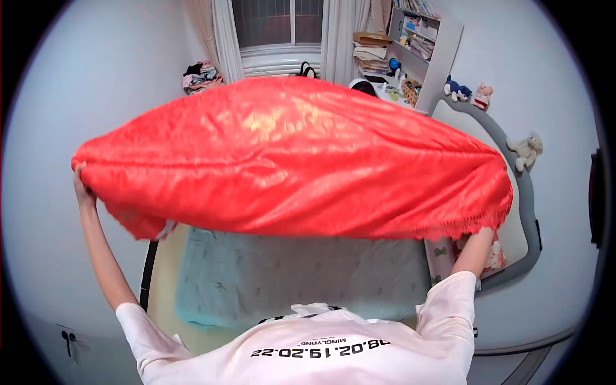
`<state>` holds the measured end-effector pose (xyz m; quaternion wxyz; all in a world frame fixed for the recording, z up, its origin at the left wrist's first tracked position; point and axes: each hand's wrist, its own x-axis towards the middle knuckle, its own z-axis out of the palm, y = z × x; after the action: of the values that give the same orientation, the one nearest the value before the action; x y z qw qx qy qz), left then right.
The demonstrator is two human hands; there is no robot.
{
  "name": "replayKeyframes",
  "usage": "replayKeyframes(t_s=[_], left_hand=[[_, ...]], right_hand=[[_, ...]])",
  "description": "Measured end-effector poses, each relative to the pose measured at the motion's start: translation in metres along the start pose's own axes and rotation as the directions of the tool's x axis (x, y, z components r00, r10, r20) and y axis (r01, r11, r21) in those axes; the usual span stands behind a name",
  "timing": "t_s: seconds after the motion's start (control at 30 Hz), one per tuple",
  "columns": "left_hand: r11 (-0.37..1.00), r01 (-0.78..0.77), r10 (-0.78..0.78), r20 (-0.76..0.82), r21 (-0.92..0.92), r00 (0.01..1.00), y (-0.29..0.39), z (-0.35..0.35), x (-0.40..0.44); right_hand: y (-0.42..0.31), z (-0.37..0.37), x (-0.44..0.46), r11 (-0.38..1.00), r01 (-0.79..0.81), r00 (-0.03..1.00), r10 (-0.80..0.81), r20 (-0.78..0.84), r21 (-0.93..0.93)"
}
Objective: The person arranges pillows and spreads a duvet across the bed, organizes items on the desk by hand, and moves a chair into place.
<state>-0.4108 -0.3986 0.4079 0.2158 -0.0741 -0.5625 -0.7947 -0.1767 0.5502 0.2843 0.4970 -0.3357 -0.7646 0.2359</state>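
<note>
- Head view: the red cloth (pixel 289 173), shiny with a lacy lower edge at the right, spreads across the middle of the frame, raised above the bed.
- The left hand (pixel 81 181), at the left of the frame, has its grip closed on the cloth's left end.
- The right forearm (pixel 475 251), at the lower right, reaches up to the cloth's right end; the right hand is hidden behind it, so I cannot tell how its grip stands.
- Below the cloth, a pale blue-green mattress (pixel 308 276) shows in the lower middle.
- At the right, a grey-edged headboard (pixel 526 199) has a pale plush toy (pixel 529 151) at its edge.
- At the upper right, a bookshelf (pixel 443 58) stands by a cluttered counter (pixel 393 96).
- A window (pixel 266 22) is at the top; piled clothes (pixel 202 78) lie at the upper left.
</note>
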Motion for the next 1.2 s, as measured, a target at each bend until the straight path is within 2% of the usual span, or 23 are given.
replayKeyframes(t_s=[0.1, 0.2, 0.27, 0.33, 0.4, 0.47, 0.53, 0.63, 0.67, 0.7, 0.73, 0.77, 0.83, 0.87, 0.93, 1.0, 1.07, 1.1, 1.2], left_hand=[[0.980, 0.192, -0.197, -0.094, -0.058, 0.976, -0.029, -0.052, -0.034], [0.965, 0.259, -0.262, -0.073, -0.045, 0.962, -0.044, -0.063, -0.085], [0.921, 0.389, -0.373, -0.229, 0.029, 0.899, -0.062, -0.074, -0.116], [0.888, 0.461, -0.439, -0.309, -0.004, 0.844, -0.089, -0.079, -0.144], [0.833, 0.512, -0.426, -0.347, 0.209, 0.835, -0.112, -0.092, -0.167], [0.700, 0.571, -0.427, -0.389, 0.429, 0.816, -0.118, -0.057, -0.201], [0.576, 0.595, -0.438, -0.402, 0.561, 0.804, -0.158, -0.073, -0.221], [0.555, 0.697, -0.517, -0.469, 0.453, 0.716, -0.225, -0.107, -0.259], [0.549, 0.727, -0.538, -0.492, 0.411, 0.685, -0.228, -0.104, -0.270], [0.463, 0.795, -0.561, -0.565, 0.391, 0.605, -0.228, -0.100, -0.288], [0.417, 0.805, -0.579, -0.560, 0.422, 0.593, -0.246, -0.127, -0.305], [0.260, 0.840, -0.561, -0.633, 0.477, 0.533, -0.261, -0.153, -0.324], [0.147, 0.903, -0.642, -0.655, 0.404, 0.398, -0.290, -0.211, -0.382], [0.071, 0.937, -0.674, -0.676, 0.343, 0.298, -0.293, -0.223, -0.411], [-0.097, 0.986, -0.731, -0.682, 0.136, 0.022, -0.291, -0.233, -0.480], [-0.271, 0.961, -0.735, -0.635, -0.049, -0.239, -0.281, -0.228, -0.533], [-0.398, 0.904, -0.714, -0.565, -0.158, -0.413, -0.279, -0.212, -0.557], [-0.444, 0.877, -0.696, -0.547, -0.182, -0.466, -0.278, -0.203, -0.566], [-0.445, 0.884, -0.727, -0.520, -0.141, -0.449, -0.305, -0.173, -0.548]], right_hand=[[0.045, -0.019, -0.035, 0.991, -0.131, 0.991, 0.130, 0.034, 0.031], [0.082, -0.040, -0.064, 0.969, -0.239, 0.970, 0.236, 0.053, 0.056], [0.104, -0.058, -0.083, 0.952, -0.302, 0.952, 0.299, 0.066, 0.056], [0.125, -0.076, -0.100, 0.934, -0.355, 0.934, 0.351, 0.072, 0.048], [0.144, -0.091, -0.114, 0.912, -0.410, 0.910, 0.406, 0.084, 0.036], [0.159, -0.106, -0.131, 0.889, -0.457, 0.887, 0.454, 0.081, 0.024], [0.173, -0.118, -0.150, 0.869, -0.495, 0.865, 0.494, 0.089, -0.004], [0.194, -0.125, -0.183, 0.830, -0.556, 0.821, 0.558, 0.119, -0.049], [0.201, -0.128, -0.198, 0.805, -0.588, 0.793, 0.593, 0.140, -0.081], [0.207, -0.127, -0.216, 0.787, -0.606, 0.769, 0.617, 0.166, -0.117], [0.208, -0.127, -0.232, 0.765, -0.627, 0.741, 0.644, 0.189, -0.148], [0.212, -0.126, -0.255, 0.742, -0.641, 0.709, 0.671, 0.216, -0.198], [0.221, -0.120, -0.297, 0.694, -0.655, 0.633, 0.720, 0.284, -0.298], [0.222, -0.117, -0.321, 0.670, -0.648, 0.587, 0.743, 0.323, -0.363], [0.220, -0.108, -0.371, 0.623, -0.606, 0.478, 0.782, 0.399, -0.495], [0.215, -0.100, -0.419, 0.591, -0.532, 0.355, 0.806, 0.474, -0.606], [0.205, -0.091, -0.462, 0.572, -0.449, 0.228, 0.816, 0.531, -0.686], [0.200, -0.086, -0.478, 0.578, -0.404, 0.184, 0.811, 0.556, -0.709], [0.172, -0.059, -0.510, 0.602, -0.298, 0.061, 0.786, 0.615, -0.741]])
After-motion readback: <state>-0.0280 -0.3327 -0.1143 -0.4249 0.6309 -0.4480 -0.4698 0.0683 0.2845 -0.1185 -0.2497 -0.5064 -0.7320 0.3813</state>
